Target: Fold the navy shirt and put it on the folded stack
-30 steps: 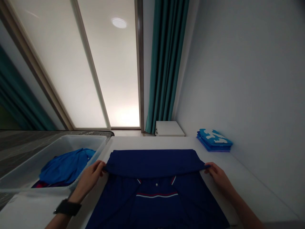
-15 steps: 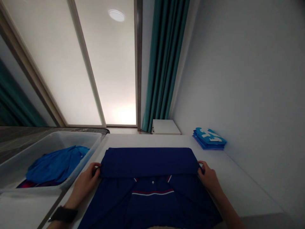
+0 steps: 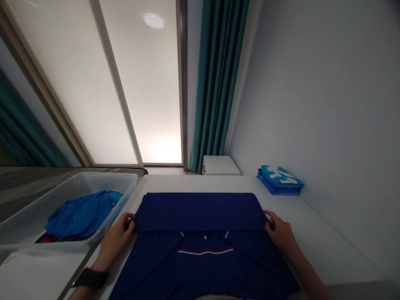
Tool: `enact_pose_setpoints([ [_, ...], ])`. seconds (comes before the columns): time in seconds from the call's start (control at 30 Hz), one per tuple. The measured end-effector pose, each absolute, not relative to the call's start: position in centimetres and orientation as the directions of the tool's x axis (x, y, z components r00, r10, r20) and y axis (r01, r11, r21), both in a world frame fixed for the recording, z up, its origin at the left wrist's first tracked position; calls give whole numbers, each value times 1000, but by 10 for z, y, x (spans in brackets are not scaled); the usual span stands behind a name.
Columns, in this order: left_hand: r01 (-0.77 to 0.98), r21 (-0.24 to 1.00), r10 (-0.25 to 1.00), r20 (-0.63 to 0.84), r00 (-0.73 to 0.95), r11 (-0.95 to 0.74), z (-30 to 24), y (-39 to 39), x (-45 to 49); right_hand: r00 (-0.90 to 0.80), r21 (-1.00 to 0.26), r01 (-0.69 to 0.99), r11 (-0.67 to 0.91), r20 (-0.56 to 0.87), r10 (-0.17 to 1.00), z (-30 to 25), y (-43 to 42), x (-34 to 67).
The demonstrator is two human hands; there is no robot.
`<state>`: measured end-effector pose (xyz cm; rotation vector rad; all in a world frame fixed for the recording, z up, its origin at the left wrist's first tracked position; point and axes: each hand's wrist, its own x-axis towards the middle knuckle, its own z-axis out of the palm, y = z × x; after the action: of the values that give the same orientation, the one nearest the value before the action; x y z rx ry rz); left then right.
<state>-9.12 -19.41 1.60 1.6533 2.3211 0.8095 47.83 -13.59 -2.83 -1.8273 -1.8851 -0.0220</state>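
Note:
A navy blue shirt [image 3: 203, 212] lies spread on the white table, its far part folded over toward me in a wide, flat band. Below that fold show a small button and red-and-white stripes. My left hand [image 3: 120, 233] pinches the left edge of the folded band, with a dark watch [image 3: 90, 278] on its wrist. At the opposite edge, my right hand [image 3: 278, 231] has the cloth between thumb and fingers. The shirt's near end runs out of view at the bottom.
On the left stands a translucent plastic bin [image 3: 133, 183] holding a crumpled blue garment [image 3: 83, 214] and darker cloth. A stack of folded blue items [image 3: 279, 180] rests by the wall at the right. Past the table [image 3: 200, 182] is a small white cabinet [image 3: 221, 165].
The whole view has shifted slightly, so things appear a little farther right. Both hands keep their hold on the shirt's edges, and the fold looks the same.

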Motion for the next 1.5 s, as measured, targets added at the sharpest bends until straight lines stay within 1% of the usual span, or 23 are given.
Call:
enact_pose_setpoints([
  [0.07, 845, 475, 921, 156, -357, 247, 20, -196, -87, 31, -289, 954, 79, 356, 934, -31, -134, 478],
  [0.13, 856, 450, 924, 150, -352, 253, 22, -197, -85, 33, -275, 959, 66, 341, 939, -33, -132, 480],
  [0.3, 855, 459, 936, 122, -329, 241, 19, -196, -90, 49, -277, 959, 53, 346, 937, -36, -131, 483],
  [0.47, 862, 461, 946, 127, -299, 211, 15, -195, -95, 70, -279, 960, 34, 354, 933, -38, -130, 483],
  [0.63, 887, 418, 946, 158, -284, 196, 13, -195, -94, 72, -256, 966, 19, 343, 937, -34, -133, 481],
  [0.7, 887, 416, 944, 161, -287, 199, 14, -196, -93, 62, -255, 966, 36, 366, 929, -30, -135, 479],
  [0.83, 876, 436, 948, 133, -289, 206, 17, -197, -91, 76, -215, 976, 34, 481, 873, -20, -138, 471],
  [0.93, 877, 433, 952, 115, -283, 209, 18, -198, -90, 57, -226, 972, 63, 490, 870, -12, -134, 459],
  [1.03, 876, 441, 954, 119, -275, 197, 17, -198, -90, -21, -259, 955, 146, 429, 903, -1, -127, 434],
  [1.13, 865, 469, 953, 133, -271, 181, 17, -199, -89, -147, -296, 921, 254, 341, 929, 14, -121, 393],
  [1.17, 861, 477, 952, 137, -275, 180, 17, -199, -89, -214, -307, 899, 311, 311, 926, 20, -119, 376],
  [1.3, 832, 525, 936, 169, -308, 179, 17, -201, -87, -490, -326, 769, 550, 251, 835, 43, -117, 302],
  [1.37, 811, 562, 932, 184, -312, 161, 16, -203, -87, -582, -332, 706, 626, 232, 779, 50, -114, 266],
  [1.5, 788, 604, 921, 230, -313, 117, 12, -205, -88, -714, -370, 582, 724, 193, 673, 50, -99, 203],
])
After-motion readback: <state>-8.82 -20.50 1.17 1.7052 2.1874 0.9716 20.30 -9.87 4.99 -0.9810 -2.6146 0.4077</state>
